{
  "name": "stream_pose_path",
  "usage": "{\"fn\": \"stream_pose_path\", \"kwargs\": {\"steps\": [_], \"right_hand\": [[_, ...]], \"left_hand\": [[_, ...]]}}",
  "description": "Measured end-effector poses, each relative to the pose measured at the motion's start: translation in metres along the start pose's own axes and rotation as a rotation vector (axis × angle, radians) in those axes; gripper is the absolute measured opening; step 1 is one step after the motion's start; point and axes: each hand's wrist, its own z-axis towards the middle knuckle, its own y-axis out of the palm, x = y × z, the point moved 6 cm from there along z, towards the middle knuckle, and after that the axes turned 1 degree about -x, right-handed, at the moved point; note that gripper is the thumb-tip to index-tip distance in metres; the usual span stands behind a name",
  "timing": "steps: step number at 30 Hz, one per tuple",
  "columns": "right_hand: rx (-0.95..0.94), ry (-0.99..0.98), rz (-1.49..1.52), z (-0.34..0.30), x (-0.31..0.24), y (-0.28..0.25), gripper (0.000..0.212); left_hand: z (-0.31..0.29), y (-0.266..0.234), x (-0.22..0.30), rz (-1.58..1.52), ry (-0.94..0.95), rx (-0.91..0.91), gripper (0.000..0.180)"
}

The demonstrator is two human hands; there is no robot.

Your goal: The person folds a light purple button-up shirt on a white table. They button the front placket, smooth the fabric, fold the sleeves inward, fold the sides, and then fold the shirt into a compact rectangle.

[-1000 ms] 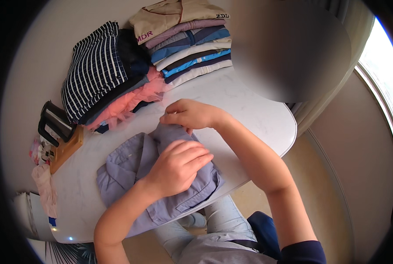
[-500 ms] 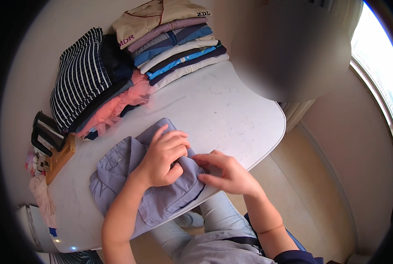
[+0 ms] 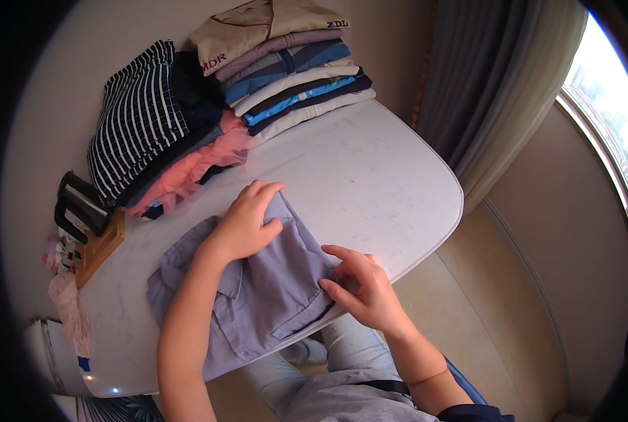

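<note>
A grey-lavender collared shirt (image 3: 279, 281) lies partly folded on the white tabletop, its lower part reaching the near edge. Across its upper part rests my left hand (image 3: 247, 221), fingertips at the far edge of the cloth and thumb held apart. At the shirt's right edge is my right hand (image 3: 359, 285). Its thumb lies over the cloth, and the curled fingers are by the edge, partly hidden. My left forearm covers part of the collar side.
A stack of folded clothes (image 3: 293, 70) stands at the back. Left of it is a pile with a striped garment (image 3: 134, 126) and pink tulle (image 3: 201, 172). A black-handled object (image 3: 82, 207) sits by a wooden box (image 3: 103, 246). Grey curtains (image 3: 468, 84) hang beside the window.
My left hand has moved up and left to the shirt's far edge, and the upper fold now lies flatter. My right hand has shifted slightly right and down.
</note>
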Motion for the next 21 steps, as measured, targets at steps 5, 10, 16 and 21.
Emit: {"fn": "stream_pose_path", "kwargs": {"steps": [5, 10, 16, 21], "right_hand": [[0.01, -0.013, -0.049, 0.0, -0.002, 0.002, 0.039], [0.013, -0.048, -0.124, -0.001, 0.001, 0.004, 0.037], [0.167, -0.059, -0.133, -0.003, -0.004, 0.004, 0.034], [0.175, -0.131, -0.297, -0.005, 0.0, 0.008, 0.02]], "left_hand": [[0.006, -0.003, -0.024, -0.027, -0.146, -0.069, 0.043], [0.013, -0.006, -0.027, -0.247, -0.027, -0.166, 0.029], [0.016, 0.001, -0.043, -0.326, -0.071, -0.055, 0.023], [0.018, 0.012, -0.058, -0.27, -0.045, -0.014, 0.02]]}}
